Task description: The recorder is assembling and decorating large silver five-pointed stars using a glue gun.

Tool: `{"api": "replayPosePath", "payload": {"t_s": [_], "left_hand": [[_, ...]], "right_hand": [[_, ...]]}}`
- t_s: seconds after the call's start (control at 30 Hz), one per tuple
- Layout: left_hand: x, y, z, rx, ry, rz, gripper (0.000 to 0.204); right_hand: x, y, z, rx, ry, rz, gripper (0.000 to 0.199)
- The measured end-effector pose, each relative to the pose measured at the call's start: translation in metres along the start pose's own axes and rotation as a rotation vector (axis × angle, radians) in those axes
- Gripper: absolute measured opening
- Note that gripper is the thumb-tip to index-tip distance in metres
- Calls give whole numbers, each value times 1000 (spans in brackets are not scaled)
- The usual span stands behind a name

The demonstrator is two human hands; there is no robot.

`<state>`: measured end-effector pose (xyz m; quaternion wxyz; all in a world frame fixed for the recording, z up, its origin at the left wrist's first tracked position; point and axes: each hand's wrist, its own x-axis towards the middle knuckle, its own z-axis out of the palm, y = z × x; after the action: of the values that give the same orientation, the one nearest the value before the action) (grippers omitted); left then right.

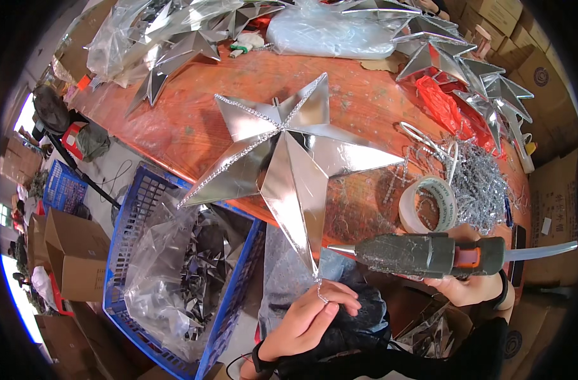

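Glue gun (403,253), dark green and worn, lies nearest the camera on the right, nozzle pointing left, apart from the work. Right hand (457,288) is closed around its handle; a pale glue stick (542,251) projects from the rear. Left hand (311,320), at the near side, has its fingers bent together and appears to pinch a thin silver strand (320,290) at the tip of the star's near arm.

Work piece: one mirror-silver five-pointed star (301,171), lying face up at the near edge of the orange-red table (365,95), its near arm projecting past that edge.

Progress, as judged: sparkling trim runs along the ridges of three arms, the left one and the two far ones. Near and right arms look bare along their ridges and appear outstanding.

Limits of inspection: the right fingers are largely concealed by the gun, so the trigger position cannot be determined. Whether the strand is bonded at the tip is unclear. The star's underside is hidden. Further silver stars (431,60) at the far right overlap and cannot be counted.
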<state>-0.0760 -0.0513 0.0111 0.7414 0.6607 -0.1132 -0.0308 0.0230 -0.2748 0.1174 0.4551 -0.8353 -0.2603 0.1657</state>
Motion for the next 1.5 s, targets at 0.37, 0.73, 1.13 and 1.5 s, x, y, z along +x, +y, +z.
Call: {"api": "replayPosePath", "payload": {"t_s": [0.37,0.73,1.13,1.5], "left_hand": [[17,13,3,-418,-238,29,29],[-13,-10,-12,-615,-193,-58,30],[11,-4,-1,671,554,39,38],[-9,0,-5,324,304,-1,22]], "right_hand": [[4,11,-5,-154,19,-318,31],[4,12,-3,-144,-5,-295,35],[11,8,1,-243,-76,-471,41],[12,12,-2,-227,-77,-437,39]]}}
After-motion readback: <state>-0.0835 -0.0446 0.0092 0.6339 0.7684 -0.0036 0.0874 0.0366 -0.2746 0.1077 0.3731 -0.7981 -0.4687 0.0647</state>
